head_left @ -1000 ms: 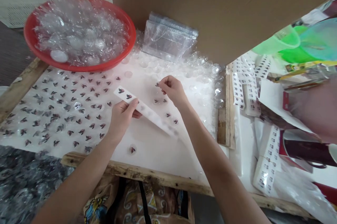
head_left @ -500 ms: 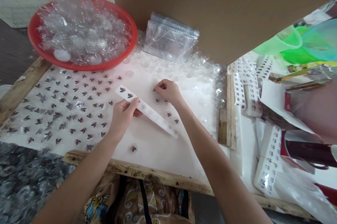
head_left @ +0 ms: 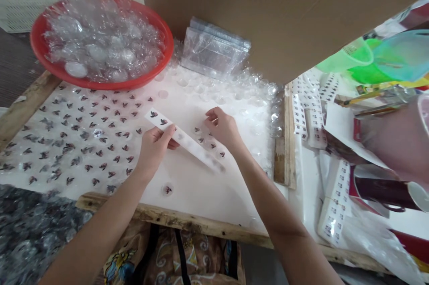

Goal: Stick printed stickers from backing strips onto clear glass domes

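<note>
My left hand (head_left: pixel 157 144) pinches a white paper strip (head_left: pixel 197 148) with small dark-and-pink printed stickers (head_left: pixel 163 121) near its far end. The strip slants over the white tabletop (head_left: pixel 201 204). My right hand (head_left: pixel 224 127) hovers over the table just right of the strip. Its fingers are curled, with a small gap between thumb and forefinger, and nothing shows between them. Close by lie several clear discs with the same print, among them a printed disc (head_left: pixel 197 130) left of my fingertips. Another printed disc (head_left: pixel 166 189) lies nearer to me.
Many printed discs (head_left: pixel 95 142) cover the left side. A red basin (head_left: pixel 134 84) heaped with clear discs stands at back left. Behind are clear plastic boxes (head_left: pixel 214 52) and a cardboard box (head_left: pixel 234 3). To the right lie bundled sticker strips (head_left: pixel 335 204) and a mug (head_left: pixel 378 191).
My right hand has moved slightly right and towards me, and its pinch has loosened. Printed discs now show clear of its fingertips. My left hand keeps hold of the strip.
</note>
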